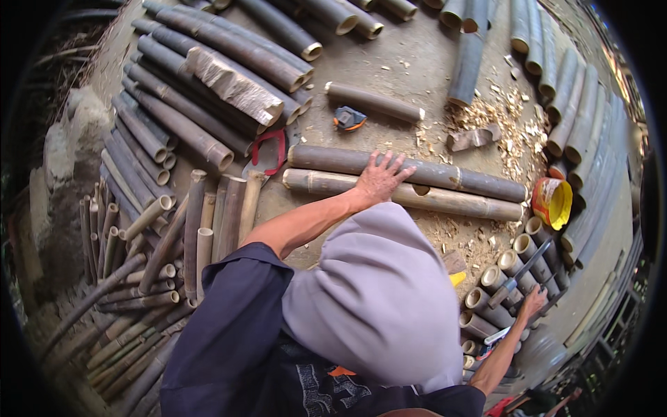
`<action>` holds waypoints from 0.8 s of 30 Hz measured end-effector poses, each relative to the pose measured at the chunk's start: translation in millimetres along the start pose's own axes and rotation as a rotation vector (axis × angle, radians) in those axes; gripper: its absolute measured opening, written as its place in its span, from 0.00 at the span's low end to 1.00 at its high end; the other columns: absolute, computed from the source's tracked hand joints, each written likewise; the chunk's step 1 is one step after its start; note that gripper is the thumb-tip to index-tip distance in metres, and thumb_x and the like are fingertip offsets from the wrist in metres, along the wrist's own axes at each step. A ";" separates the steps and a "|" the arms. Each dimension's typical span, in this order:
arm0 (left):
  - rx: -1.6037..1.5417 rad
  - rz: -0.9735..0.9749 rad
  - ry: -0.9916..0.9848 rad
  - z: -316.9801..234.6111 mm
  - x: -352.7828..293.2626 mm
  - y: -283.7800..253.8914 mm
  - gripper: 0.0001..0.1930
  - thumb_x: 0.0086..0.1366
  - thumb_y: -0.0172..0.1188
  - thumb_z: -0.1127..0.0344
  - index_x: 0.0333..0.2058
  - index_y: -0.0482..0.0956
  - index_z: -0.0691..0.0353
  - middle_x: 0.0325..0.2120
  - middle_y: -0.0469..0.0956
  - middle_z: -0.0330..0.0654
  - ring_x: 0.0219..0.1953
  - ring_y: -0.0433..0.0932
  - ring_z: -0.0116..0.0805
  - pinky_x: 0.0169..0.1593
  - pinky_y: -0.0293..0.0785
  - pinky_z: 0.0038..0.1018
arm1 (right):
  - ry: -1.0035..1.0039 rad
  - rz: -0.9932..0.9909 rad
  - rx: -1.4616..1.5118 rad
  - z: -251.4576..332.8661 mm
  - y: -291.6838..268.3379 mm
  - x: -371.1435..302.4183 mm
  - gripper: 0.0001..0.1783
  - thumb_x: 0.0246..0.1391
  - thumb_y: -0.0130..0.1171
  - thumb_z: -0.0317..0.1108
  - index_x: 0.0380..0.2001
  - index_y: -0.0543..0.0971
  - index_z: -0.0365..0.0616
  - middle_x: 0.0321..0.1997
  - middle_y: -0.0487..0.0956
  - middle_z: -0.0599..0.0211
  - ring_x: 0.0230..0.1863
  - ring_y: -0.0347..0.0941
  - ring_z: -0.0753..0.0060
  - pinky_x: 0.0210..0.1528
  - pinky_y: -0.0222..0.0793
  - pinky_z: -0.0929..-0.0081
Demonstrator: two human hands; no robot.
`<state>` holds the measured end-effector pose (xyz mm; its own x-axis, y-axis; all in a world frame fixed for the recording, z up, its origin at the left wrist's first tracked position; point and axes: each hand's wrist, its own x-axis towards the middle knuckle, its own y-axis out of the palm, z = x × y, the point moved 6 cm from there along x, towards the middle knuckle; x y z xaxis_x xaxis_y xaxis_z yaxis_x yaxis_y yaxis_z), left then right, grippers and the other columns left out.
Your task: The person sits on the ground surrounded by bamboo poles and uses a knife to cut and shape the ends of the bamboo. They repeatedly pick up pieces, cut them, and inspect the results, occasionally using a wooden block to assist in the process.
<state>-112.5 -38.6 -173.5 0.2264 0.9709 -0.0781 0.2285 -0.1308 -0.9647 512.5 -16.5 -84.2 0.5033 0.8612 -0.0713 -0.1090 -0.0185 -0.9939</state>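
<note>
Far left of the frame: I noted a heap of thin bamboo sticks fanned out on the ground, lower left. Above them, upper left, a stack of thicker dark bamboo poles lay side by side, with one split pale piece resting across the top.

Just left of centre: a red-handled saw lay flat on the ground, its handle just beside the near ends of two long bamboo poles. A small orange and black tape measure sat above it, near a short bamboo piece.

Centre: my left hand was flat and open, fingers spread, palm pressed down on the two long bamboo poles. These lay side by side, running from centre frame toward the right. The nearer pole had a notch cut in it, just right of the hand. The grey trouser leg filled the lower centre.

Right of centre: wood shavings were scattered on the ground above the poles' far ends. A yellow bucket lay tipped on its side, just past the right end of the poles.

Lower right: my right hand was closed around the handle of a hammer, held over a row of short cut bamboo sections and well apart from the two long poles.
</note>
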 end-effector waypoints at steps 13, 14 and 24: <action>-0.111 0.063 0.012 5.5 -6.4 -18.0 0.57 0.34 0.73 0.37 0.65 0.56 0.45 0.62 0.59 0.48 0.63 0.56 0.51 0.63 0.48 0.56 | -0.179 -0.007 0.366 193.7 -36.7 -46.0 0.25 0.58 0.53 0.38 0.56 0.64 0.41 0.23 0.73 0.61 0.17 0.69 0.70 0.21 0.66 0.70; -0.113 0.072 0.020 5.6 -5.3 -17.2 0.58 0.35 0.73 0.37 0.65 0.56 0.45 0.62 0.59 0.48 0.63 0.56 0.51 0.63 0.48 0.56 | -0.169 0.019 0.386 201.7 -31.4 -54.0 0.25 0.58 0.54 0.38 0.56 0.65 0.41 0.24 0.73 0.60 0.17 0.69 0.70 0.21 0.65 0.70; -0.071 0.042 -0.004 -1.8 10.6 -19.6 0.62 0.30 0.74 0.37 0.66 0.55 0.48 0.58 0.62 0.47 0.59 0.60 0.48 0.62 0.49 0.53 | -0.026 0.280 0.913 236.6 3.3 -37.1 0.15 0.59 0.53 0.36 0.45 0.68 0.40 0.21 0.73 0.64 0.17 0.73 0.69 0.19 0.74 0.69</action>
<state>-112.9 -26.1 -155.0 0.2334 0.9651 -0.1189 0.2856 -0.1849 -0.9404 290.6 71.6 -64.8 0.3395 0.8969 -0.2832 -0.8548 0.1687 -0.4907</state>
